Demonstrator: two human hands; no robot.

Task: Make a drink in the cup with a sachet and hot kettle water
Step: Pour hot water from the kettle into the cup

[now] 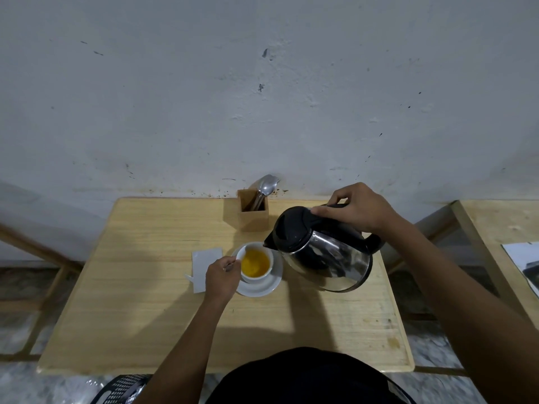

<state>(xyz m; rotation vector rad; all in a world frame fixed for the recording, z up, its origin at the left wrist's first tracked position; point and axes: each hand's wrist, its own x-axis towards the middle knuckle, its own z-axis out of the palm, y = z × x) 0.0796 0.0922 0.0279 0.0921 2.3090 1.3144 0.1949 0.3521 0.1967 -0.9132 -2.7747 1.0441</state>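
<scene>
cup (256, 263): white, upright on a white saucer (269, 288), near the middle of the wooden table (140, 287); this is my landmark. inside it sits an orange-yellow liquid with a paler patch near the centre.

my left hand (222, 277): at the cup's left rim, thumb and fingers pinched together on something small and grey beside the handle side; i cannot tell whether it is the cup's handle or a spoon's end.

my right hand (360, 207): up and to the right of the cup, fingers curled tight round the black handle of the kettle (322, 252), thumb pressing on the lid's rear edge.

kettle: steel body, black lid and spout, tipped toward the cup; the spout tip hangs just beside the cup's upper right rim. whether water is running from it cannot be made out.

sachet (204, 265): a flat white rectangle lying on the table just left of the cup, its lower right part hidden under my left hand. a small white scrap (189, 277) lies at its lower left edge.

spoon holder (253, 209): a square wooden box behind the cup, at the table's far edge against the pale wall (262, 97), with metal spoons (266, 186) standing in it, bowls up.

second table (501, 225): far right of the cup, same pale wood, a printed sheet (523, 265) on it.

basket (122, 387): dark plastic mesh, below the table's near edge, to the cup's lower left.
</scene>
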